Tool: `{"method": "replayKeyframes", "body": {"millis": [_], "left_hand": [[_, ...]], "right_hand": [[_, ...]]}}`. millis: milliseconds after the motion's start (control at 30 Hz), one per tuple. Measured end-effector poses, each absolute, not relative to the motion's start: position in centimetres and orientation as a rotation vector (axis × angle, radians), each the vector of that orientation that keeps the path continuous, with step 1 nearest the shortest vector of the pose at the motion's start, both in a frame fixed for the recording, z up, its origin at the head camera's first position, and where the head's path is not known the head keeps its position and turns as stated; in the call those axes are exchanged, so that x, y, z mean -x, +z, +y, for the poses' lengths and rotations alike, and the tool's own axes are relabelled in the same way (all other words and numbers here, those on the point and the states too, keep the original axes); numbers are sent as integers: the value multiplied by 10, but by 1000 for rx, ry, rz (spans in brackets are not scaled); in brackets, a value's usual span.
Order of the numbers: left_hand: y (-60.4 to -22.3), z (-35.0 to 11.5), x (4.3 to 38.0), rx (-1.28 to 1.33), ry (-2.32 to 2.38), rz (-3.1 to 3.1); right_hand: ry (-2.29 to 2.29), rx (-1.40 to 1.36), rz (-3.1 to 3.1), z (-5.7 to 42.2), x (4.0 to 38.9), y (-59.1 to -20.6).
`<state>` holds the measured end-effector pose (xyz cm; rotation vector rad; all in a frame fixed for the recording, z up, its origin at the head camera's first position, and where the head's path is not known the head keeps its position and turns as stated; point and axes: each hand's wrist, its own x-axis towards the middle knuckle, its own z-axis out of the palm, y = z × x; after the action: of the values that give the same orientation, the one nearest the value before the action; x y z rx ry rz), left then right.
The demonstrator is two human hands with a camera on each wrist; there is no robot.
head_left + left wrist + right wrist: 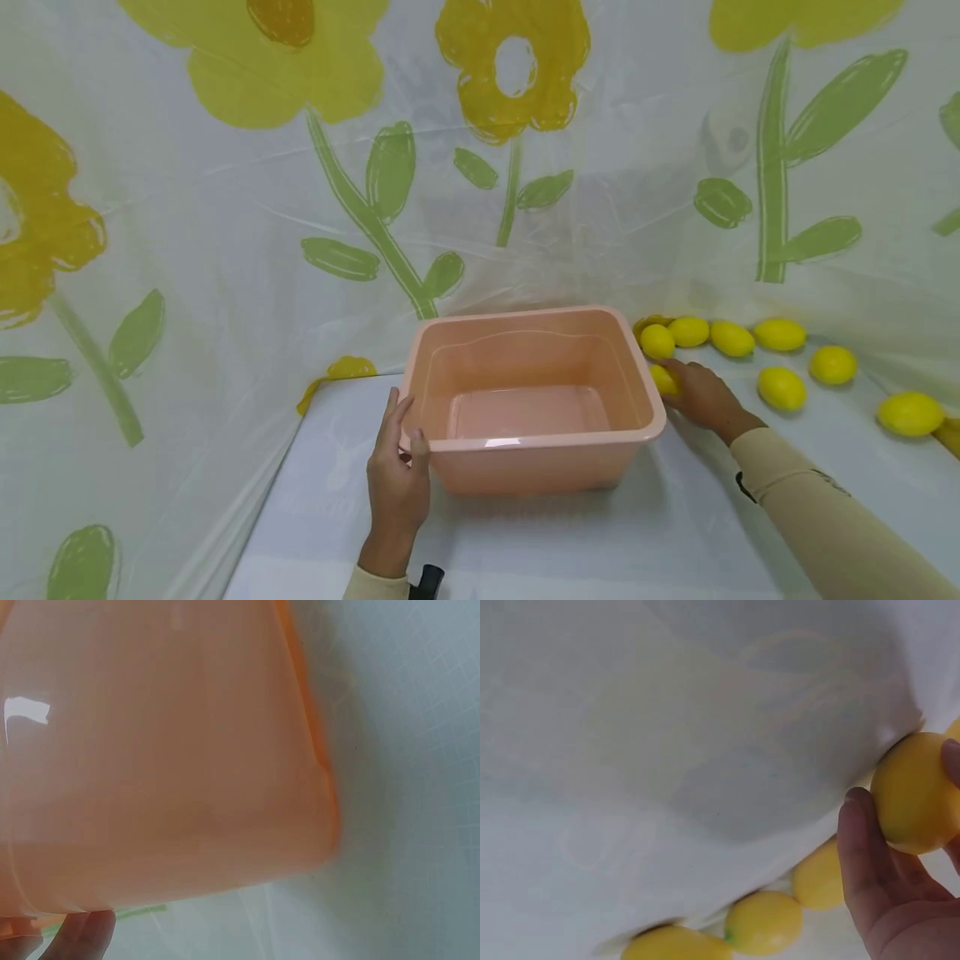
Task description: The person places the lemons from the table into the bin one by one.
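Observation:
A pink plastic basin (pixel 525 471) stands on the white table in the head view, with nothing inside it. My left hand (pixel 399 479) grips its rim at the near left corner, thumb toward the front and fingers along the left side. In the left wrist view the basin's wall (pixel 172 750) fills most of the picture, and only some fingertips (pixel 84 934) show at the rim. Just right of the basin, my right hand (pixel 705 396) holds a lemon (pixel 663 380) between thumb and fingers. The right wrist view shows that lemon (pixel 913 795) up close in the grasp.
Several more lemons lie on the table to the right, among them one lemon (pixel 657 342) beside the basin's far right corner and another lemon (pixel 911 414) at far right. A white cloth with printed flowers (pixel 517 67) hangs behind the table (pixel 315 517).

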<state>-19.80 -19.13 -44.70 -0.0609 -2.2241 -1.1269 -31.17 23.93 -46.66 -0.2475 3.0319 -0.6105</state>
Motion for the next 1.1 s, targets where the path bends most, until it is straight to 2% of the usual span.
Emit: {"method": "replayKeyframes", "body": {"millis": [1100], "left_hand": [[-448, -191, 199, 54, -1117, -2229]], "right_hand": [[-678, 148, 2995, 232, 293, -467]]}}
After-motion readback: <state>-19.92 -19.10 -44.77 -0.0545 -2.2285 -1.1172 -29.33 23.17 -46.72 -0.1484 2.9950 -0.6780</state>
